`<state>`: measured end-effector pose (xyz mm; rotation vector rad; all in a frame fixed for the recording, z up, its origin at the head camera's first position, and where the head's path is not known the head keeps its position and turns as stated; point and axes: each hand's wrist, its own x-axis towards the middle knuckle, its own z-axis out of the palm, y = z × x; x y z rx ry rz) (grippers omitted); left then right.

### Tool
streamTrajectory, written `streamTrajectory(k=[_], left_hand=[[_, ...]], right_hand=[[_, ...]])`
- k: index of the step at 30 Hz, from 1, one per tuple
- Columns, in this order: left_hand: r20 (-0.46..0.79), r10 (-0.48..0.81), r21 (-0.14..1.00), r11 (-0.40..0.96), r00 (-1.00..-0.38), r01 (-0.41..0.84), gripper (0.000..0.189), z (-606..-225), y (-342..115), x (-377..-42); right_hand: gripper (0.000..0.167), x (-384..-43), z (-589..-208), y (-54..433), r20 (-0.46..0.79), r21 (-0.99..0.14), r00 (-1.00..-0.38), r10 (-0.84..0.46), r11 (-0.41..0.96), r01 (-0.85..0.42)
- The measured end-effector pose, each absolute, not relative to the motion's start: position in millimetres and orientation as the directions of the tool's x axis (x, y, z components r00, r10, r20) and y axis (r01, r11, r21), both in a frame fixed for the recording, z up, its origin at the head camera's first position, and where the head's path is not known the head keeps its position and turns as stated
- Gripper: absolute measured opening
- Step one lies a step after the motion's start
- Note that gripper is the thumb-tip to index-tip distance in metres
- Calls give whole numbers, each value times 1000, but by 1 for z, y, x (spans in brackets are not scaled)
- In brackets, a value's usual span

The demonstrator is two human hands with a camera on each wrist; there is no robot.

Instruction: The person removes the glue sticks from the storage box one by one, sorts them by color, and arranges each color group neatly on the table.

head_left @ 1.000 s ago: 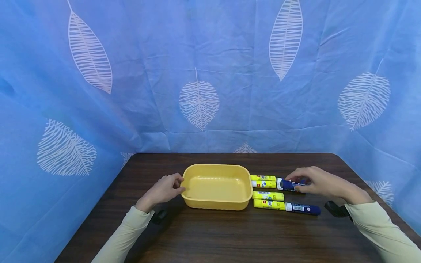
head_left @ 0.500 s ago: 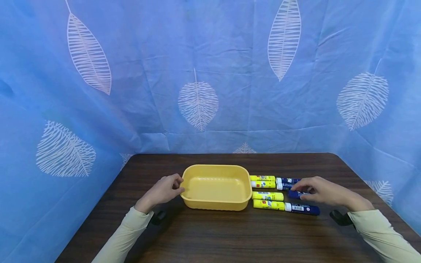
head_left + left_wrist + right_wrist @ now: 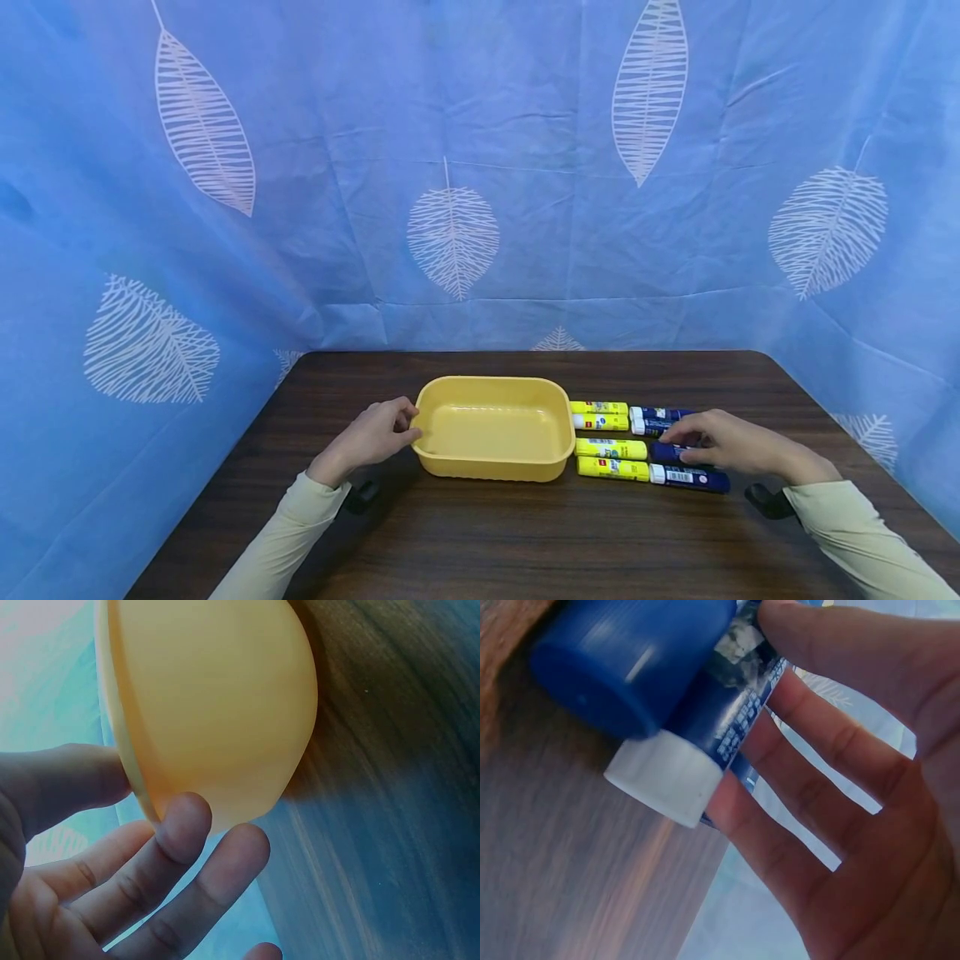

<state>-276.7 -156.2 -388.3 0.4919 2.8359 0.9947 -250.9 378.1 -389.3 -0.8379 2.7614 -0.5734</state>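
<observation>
My left hand (image 3: 367,433) pinches the left rim of a yellow plastic basin (image 3: 495,470); in the left wrist view, thumb and fingers meet at the basin's edge (image 3: 124,712). On the right, my right hand (image 3: 738,446) holds a dark blue glue stick (image 3: 667,452) lying on the table, its end close to a yellow glue stick (image 3: 611,448). The right wrist view shows this blue tube with its white end (image 3: 667,778) between thumb and fingers. A second blue glue stick (image 3: 622,667) lies right alongside, nearer the camera.
Several yellow glue sticks (image 3: 612,468) lie in rows against the basin's right side. Other blue ones continue these rows: one in front (image 3: 690,478), two behind (image 3: 648,427), partly covered by the right hand. A blue leaf-patterned curtain (image 3: 525,233) surrounds the dark wooden table (image 3: 480,542).
The right hand has left a blue glue stick in the back rows, come nearer, taken another and slid it left toward the yellow one. The left hand stays at the rim.
</observation>
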Motion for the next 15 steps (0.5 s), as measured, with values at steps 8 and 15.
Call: streamTrajectory(k=[8, 15], left_hand=[[19, 326, 624, 734, -945, 266, 30, -390, -155, -278], [17, 322, 625, 736, -947, 261, 30, -390, -155, -279]], right_hand=[[30, -254, -392, 377, -77, -422, -799, -597, 745, -516], [30, -255, -394, 378, -74, -426, -802, -592, 747, -511]])
